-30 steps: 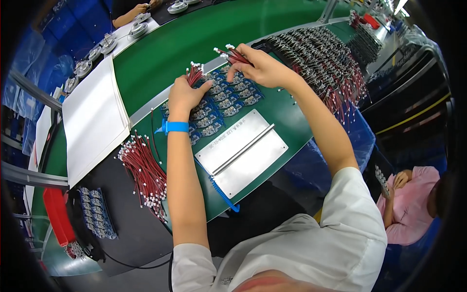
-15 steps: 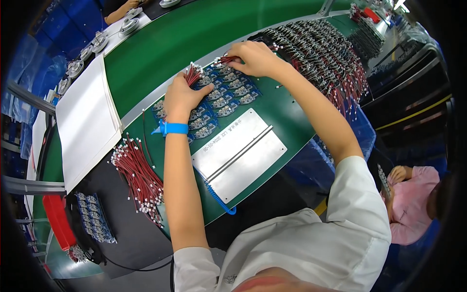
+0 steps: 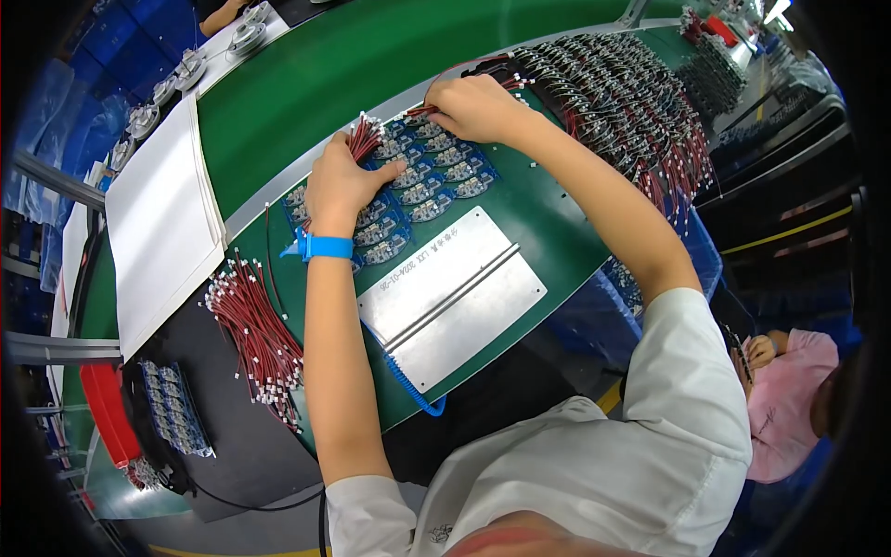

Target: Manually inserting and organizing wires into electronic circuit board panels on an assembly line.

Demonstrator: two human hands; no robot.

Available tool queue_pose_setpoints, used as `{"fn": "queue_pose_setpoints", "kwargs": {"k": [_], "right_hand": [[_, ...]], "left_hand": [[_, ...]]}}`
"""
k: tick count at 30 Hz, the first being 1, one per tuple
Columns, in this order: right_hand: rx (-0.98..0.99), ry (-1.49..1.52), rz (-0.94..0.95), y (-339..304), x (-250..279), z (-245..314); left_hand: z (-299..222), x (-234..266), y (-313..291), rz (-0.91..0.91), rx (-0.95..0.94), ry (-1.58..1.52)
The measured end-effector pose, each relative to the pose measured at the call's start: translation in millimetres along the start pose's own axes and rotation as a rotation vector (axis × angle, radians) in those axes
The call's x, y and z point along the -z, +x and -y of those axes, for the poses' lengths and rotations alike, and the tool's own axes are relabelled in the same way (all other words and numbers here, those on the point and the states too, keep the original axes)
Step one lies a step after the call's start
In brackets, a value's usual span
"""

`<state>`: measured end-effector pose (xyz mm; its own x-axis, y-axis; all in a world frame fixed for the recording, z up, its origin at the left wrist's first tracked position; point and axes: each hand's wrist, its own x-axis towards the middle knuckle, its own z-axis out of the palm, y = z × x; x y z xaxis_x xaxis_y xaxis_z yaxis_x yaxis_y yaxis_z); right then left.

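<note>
My left hand is closed around a bundle of red wire leads, whose white connectors stick up past the fingers. It rests over panels of blue circuit boards, thumb stretched across them. At the far edge of these boards, my right hand has its fingers curled in a pinch on a few red wire leads; its fingertips are partly hidden. Nearer to me lies a flat metal plate with a bar across it. A blue wrist strap circles my left wrist.
Loose red leads lie left of my left forearm, beside white sheets. Many wired boards spread at the far right, above a blue bin. A red box sits lower left. A person in pink is at the right.
My right hand has shifted slightly left and away from me at the boards' far edge, still pinching leads. My left hand keeps its bundle. The whole view has shifted a little.
</note>
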<state>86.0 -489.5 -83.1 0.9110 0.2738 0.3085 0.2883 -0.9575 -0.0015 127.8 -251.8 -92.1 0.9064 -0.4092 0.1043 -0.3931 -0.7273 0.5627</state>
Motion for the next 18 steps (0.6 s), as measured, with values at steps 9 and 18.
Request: {"fn": "queue_pose_setpoints", "kwargs": {"k": [9,18], "right_hand": [[-0.096,-0.158,-0.032,-2.1,-13.3,22.0],[-0.013,0.237,-0.336,-9.2,12.0,11.9]], "left_hand": [[-1.5,-0.7,-0.4,-0.038,-0.007,0.019],[1.9,-0.3,0.2,-0.009,0.024,-0.022]]}}
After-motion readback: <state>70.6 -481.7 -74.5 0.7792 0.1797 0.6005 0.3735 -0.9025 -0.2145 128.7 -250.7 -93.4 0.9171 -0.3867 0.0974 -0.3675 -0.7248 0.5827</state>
